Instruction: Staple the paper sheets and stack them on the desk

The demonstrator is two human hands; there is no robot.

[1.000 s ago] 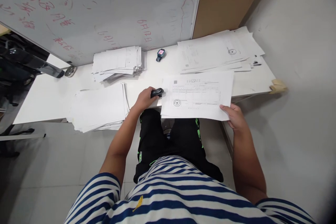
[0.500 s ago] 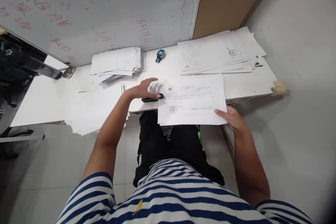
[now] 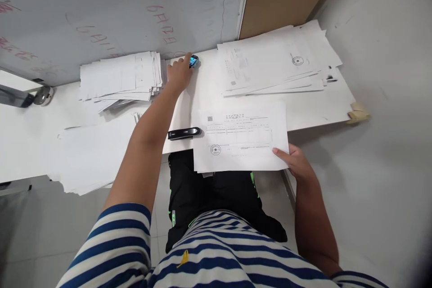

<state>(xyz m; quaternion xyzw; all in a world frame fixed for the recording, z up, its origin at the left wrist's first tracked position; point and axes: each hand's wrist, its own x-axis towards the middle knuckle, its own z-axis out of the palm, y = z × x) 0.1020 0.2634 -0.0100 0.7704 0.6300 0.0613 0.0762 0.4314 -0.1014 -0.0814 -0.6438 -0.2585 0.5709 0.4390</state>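
Note:
My left hand [image 3: 180, 73] reaches to the back of the desk, its fingers curled against a blue smartwatch [image 3: 193, 60] with a lit screen; the strap is mostly hidden behind the hand. My right hand [image 3: 294, 160] grips the lower right corner of some printed sheets [image 3: 239, 137], thumb on top and fingers underneath. The sheets bear a round black stamp and overhang the desk's front edge. A black stapler [image 3: 184, 133] lies at their left edge, close to the front of the desk.
Stacks of paper lie at the back left [image 3: 118, 76], the front left [image 3: 94, 153] and the back right [image 3: 270, 63] of the white desk [image 3: 178, 117]. Behind it stands a whiteboard [image 3: 135, 4] with red writing. A wall [image 3: 381, 76] rises at the right.
My left hand has moved from above the stapler to the smartwatch at the back, uncovering the stapler. My right hand still holds the sheets. The camera view has shifted slightly.

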